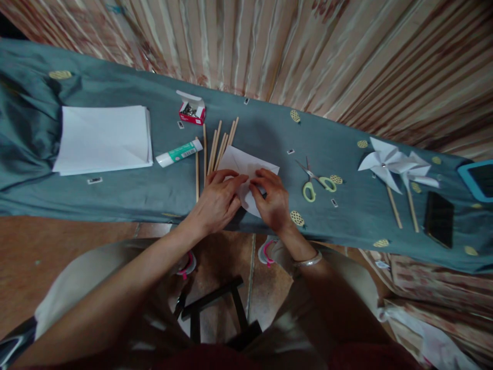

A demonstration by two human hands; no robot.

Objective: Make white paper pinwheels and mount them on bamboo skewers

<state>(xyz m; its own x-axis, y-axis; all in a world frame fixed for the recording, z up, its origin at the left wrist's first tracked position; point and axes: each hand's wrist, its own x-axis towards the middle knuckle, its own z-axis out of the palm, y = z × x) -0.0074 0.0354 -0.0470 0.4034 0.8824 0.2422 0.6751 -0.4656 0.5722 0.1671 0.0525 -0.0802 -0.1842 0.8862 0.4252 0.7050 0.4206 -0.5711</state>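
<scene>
A white piece of paper [252, 160] with crease lines lies at the near middle of the table, partly covered by both hands. My left hand [219, 200] is on its left side, with thumb and forefinger closed on the paper. From the right, my right hand [271, 199] pinches the paper close to the left fingertips. Exactly what lies between the fingertips is hidden. Several thin wooden sticks [215, 149] lie just left of the paper, some of them reaching under its edge and toward my left hand.
Left stand a paper stack [103, 137], a glue stick [179, 153] and an open red box [191, 110] of small metal pieces. Green-handled scissors [313, 180] lie right of my hands. Beyond are two paper pinwheels [385, 160], a phone [439, 219] and a blue-framed device [477, 180].
</scene>
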